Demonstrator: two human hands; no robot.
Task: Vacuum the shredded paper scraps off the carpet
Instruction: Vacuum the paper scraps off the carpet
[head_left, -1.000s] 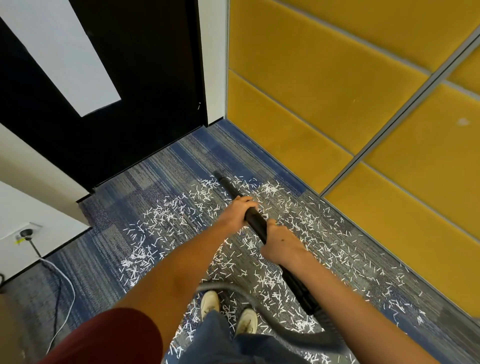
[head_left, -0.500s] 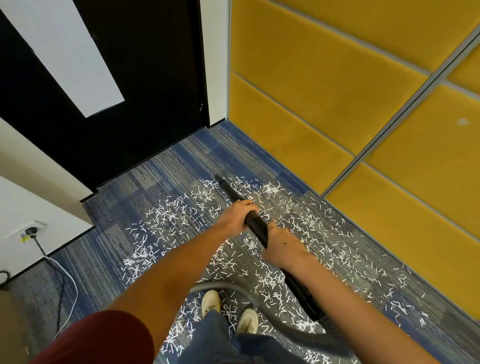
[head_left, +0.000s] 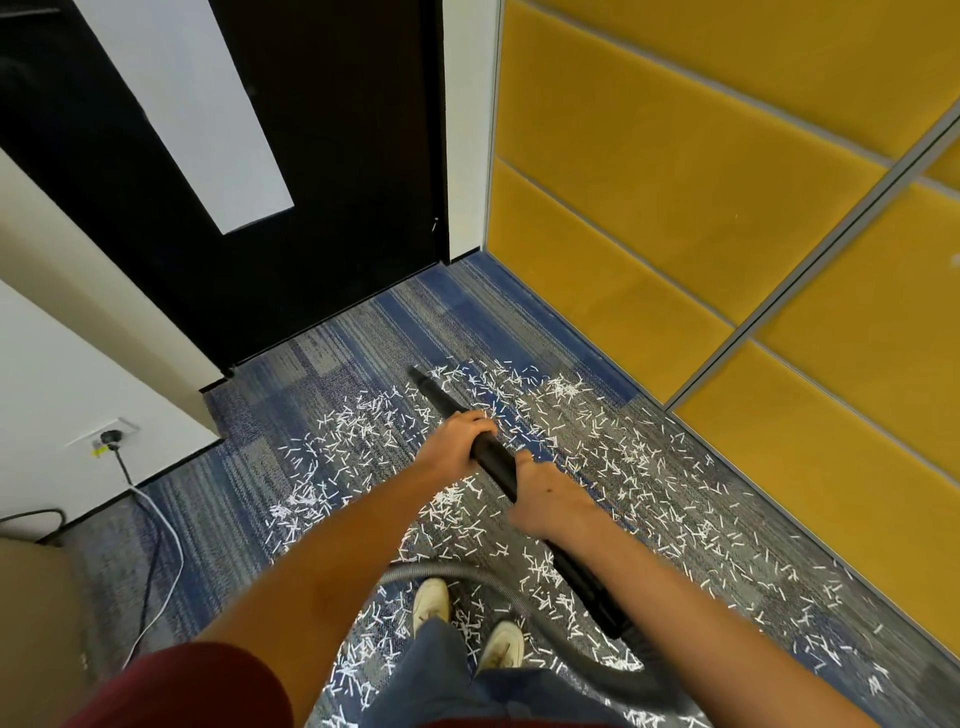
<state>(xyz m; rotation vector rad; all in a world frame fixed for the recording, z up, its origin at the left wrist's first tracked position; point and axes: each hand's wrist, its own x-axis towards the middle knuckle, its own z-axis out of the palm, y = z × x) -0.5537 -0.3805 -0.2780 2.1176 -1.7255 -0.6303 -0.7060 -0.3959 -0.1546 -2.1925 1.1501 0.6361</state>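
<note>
White shredded paper scraps (head_left: 613, 467) lie scattered over the blue-grey carpet (head_left: 332, 353), from in front of the door back past my feet. I hold a black vacuum wand (head_left: 493, 457) slanting forward and left, its nozzle tip (head_left: 418, 374) low at the far edge of the scraps. My left hand (head_left: 457, 441) grips the wand further forward. My right hand (head_left: 550, 501) grips it just behind. A grey hose (head_left: 467, 574) curves from the wand's rear end past my shoes.
A black door (head_left: 322, 208) stands ahead and yellow padded wall panels (head_left: 675, 208) run along the right. At the left a white wall has a socket with a plug (head_left: 109, 436). A white cable (head_left: 166, 535) and a black one trail over the carpet.
The view has drifted slightly so the door and wall sit a little more to the right. The nozzle stays at the far edge of the scraps. Both hands keep their grip.
</note>
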